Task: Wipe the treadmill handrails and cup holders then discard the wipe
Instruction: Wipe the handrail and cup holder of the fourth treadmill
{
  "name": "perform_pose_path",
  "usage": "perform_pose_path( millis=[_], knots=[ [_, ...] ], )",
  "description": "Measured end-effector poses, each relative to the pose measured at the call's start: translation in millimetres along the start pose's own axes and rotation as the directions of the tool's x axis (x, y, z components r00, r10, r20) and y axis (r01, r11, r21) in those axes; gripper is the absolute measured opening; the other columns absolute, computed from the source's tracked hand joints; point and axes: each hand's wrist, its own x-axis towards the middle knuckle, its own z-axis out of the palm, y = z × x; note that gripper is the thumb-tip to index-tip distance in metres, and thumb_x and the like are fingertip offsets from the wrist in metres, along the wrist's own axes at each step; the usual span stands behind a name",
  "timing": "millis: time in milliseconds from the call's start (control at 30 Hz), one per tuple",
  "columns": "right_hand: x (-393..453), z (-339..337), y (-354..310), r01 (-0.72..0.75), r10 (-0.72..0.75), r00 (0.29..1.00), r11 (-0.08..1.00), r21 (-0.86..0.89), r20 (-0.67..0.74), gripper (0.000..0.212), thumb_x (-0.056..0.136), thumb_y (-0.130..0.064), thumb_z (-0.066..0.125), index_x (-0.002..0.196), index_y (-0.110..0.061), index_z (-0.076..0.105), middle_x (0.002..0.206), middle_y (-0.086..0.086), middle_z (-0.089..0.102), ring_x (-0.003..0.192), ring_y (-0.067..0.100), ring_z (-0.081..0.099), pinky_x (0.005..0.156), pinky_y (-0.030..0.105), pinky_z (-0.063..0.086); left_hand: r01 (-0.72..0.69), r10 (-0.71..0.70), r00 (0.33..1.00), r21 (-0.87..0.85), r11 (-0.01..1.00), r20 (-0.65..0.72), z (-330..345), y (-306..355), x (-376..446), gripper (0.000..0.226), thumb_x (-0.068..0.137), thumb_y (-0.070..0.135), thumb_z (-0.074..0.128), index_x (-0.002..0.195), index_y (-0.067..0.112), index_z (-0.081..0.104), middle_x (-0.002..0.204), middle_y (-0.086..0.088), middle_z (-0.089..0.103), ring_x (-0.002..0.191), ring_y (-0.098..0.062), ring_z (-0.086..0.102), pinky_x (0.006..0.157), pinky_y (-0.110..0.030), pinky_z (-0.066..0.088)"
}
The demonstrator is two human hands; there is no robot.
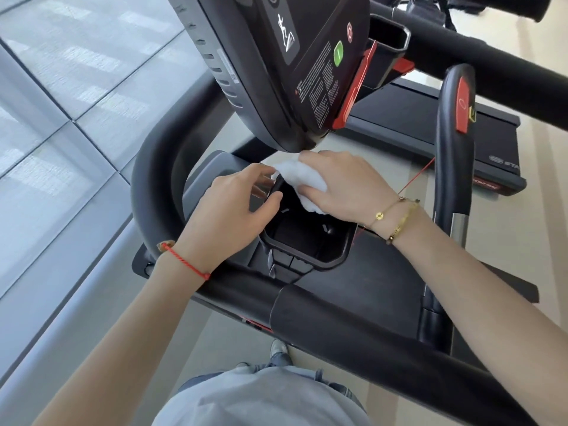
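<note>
A black cup holder [310, 241] sits below the treadmill console [285, 72]. My right hand [347, 186] presses a white wipe [299, 176] against the holder's far rim, with part of the wipe hanging inside. My left hand [236, 204] grips the holder's left rim, thumb and fingers curled over the edge. The near handrail [353, 327] runs black across the front, under both forearms. A curved handrail [153, 186] loops round the left side. The wipe's underside is hidden by my right palm.
An upright grip [455, 167] with a red stop tab stands at the right, a thin red cord running from it. Another treadmill deck [430, 124] lies beyond. Glass panels [61, 103] fill the left. My foot [278, 348] stands on the pale floor below.
</note>
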Motion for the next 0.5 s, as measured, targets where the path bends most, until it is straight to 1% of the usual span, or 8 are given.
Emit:
perform_pose_path(
  millis=[33,100,200,267,333,400,433,500],
  knots=[
    [-6,0,2,-0.023,0.023,1.000,1.000,-0.009,-0.020,0.016,0.088,-0.030,0.055,0.101,-0.020,0.054,0.092,0.000,0.061,0.081,0.027,0.053,0.064,0.034,0.033,-0.009,0.009,1.000,0.003,1.000,0.009,0,0,0,0.035,0.092,0.035,0.059,0.124,0.023,0.063,0.105,0.012,0.071,0.095,-0.001,0.065,0.090,-0.028,0.053],
    [-25,1,11,-0.073,0.073,0.997,0.997,-0.004,-0.038,0.009,0.087,-0.028,0.054,0.092,-0.022,0.050,0.084,-0.001,0.058,0.076,0.027,0.050,0.061,0.034,0.032,-0.018,0.018,0.999,-0.005,1.000,0.029,-1,0,0,0.034,0.091,0.037,0.055,0.121,0.024,0.064,0.102,0.013,0.071,0.094,0.001,0.065,0.090,-0.026,0.053],
    [-40,0,21,-0.152,0.157,0.987,0.983,0.106,-0.035,0.015,0.088,-0.028,0.054,0.078,-0.024,0.043,0.067,-0.008,0.050,0.069,0.027,0.049,0.054,0.032,0.031,-0.022,0.023,0.999,-0.017,1.000,0.035,-1,-2,0,0.035,0.091,0.039,0.052,0.120,0.024,0.065,0.101,0.015,0.071,0.094,0.004,0.064,0.088,-0.017,0.052],
    [-31,-2,21,-0.120,0.121,0.993,0.991,0.056,-0.003,0.011,0.088,-0.030,0.054,0.082,-0.022,0.048,0.071,-0.004,0.055,0.072,0.028,0.052,0.057,0.033,0.034,-0.044,0.044,0.999,0.003,0.999,0.019,0,-2,0,0.030,0.092,0.036,0.055,0.118,0.024,0.066,0.098,0.015,0.071,0.095,0.005,0.062,0.084,-0.009,0.049],
    [-17,-3,12,-0.048,0.047,0.999,0.999,0.024,0.010,0.009,0.086,-0.030,0.055,0.083,-0.028,0.047,0.074,-0.008,0.057,0.074,0.025,0.054,0.058,0.032,0.034,-0.066,0.066,0.998,0.014,0.998,0.003,0,-3,0,0.027,0.093,0.032,0.058,0.117,0.023,0.067,0.096,0.014,0.071,0.096,0.006,0.060,0.083,-0.006,0.045],
    [-11,-1,1,0.019,-0.017,0.999,0.999,0.039,-0.050,0.019,0.084,-0.025,0.058,0.080,-0.034,0.041,0.070,-0.018,0.054,0.066,0.015,0.046,0.051,0.028,0.030,-0.071,0.071,0.997,0.006,0.997,0.008,-1,-3,0,0.028,0.093,0.031,0.058,0.118,0.021,0.067,0.096,0.013,0.072,0.093,0.002,0.063,0.084,-0.010,0.048],
    [-11,1,-1,0.020,-0.016,0.997,0.998,0.051,-0.081,0.019,0.084,-0.024,0.058,0.080,-0.034,0.042,0.068,-0.019,0.052,0.064,0.015,0.044,0.050,0.027,0.028,-0.070,0.070,0.997,0.006,0.997,0.015,-1,-3,0,0.029,0.093,0.031,0.058,0.119,0.020,0.067,0.096,0.012,0.072,0.092,0.000,0.064,0.084,-0.014,0.050],
    [-19,4,2,-0.052,0.056,0.995,0.997,0.051,-0.082,0.008,0.087,-0.027,0.057,0.086,-0.028,0.049,0.072,-0.012,0.053,0.069,0.022,0.049,0.055,0.031,0.027,-0.074,0.074,0.997,0.016,0.997,0.025,-1,-2,0,0.028,0.094,0.030,0.058,0.119,0.020,0.066,0.096,0.012,0.071,0.091,-0.001,0.065,0.086,-0.022,0.053]
  ],
)
